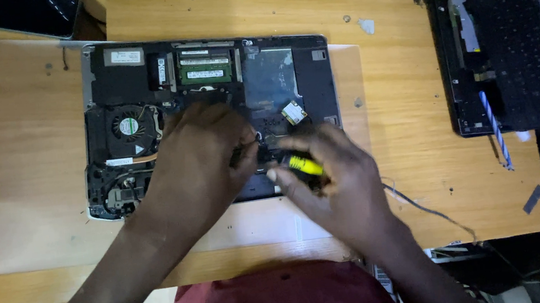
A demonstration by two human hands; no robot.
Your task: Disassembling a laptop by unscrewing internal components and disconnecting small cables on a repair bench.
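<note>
An opened laptop base (109,81) lies on the wooden table with its board, round cooling fan (125,126) and green memory sticks (205,70) exposed. My left hand (194,163) rests on the middle of the board, fingers curled down near a small part by its front edge. My right hand (333,178) grips a yellow and black screwdriver (303,165), its tip pointing left toward my left fingertips. A small green wireless card (294,112) sits loose just above my right hand.
A pale mat (24,164) lies under the laptop. A detached black keyboard panel (506,40) sits at the right with a blue striped pen (494,124) on it. A thin cable (423,205) trails off the front right edge. Dark objects lie at the left edge.
</note>
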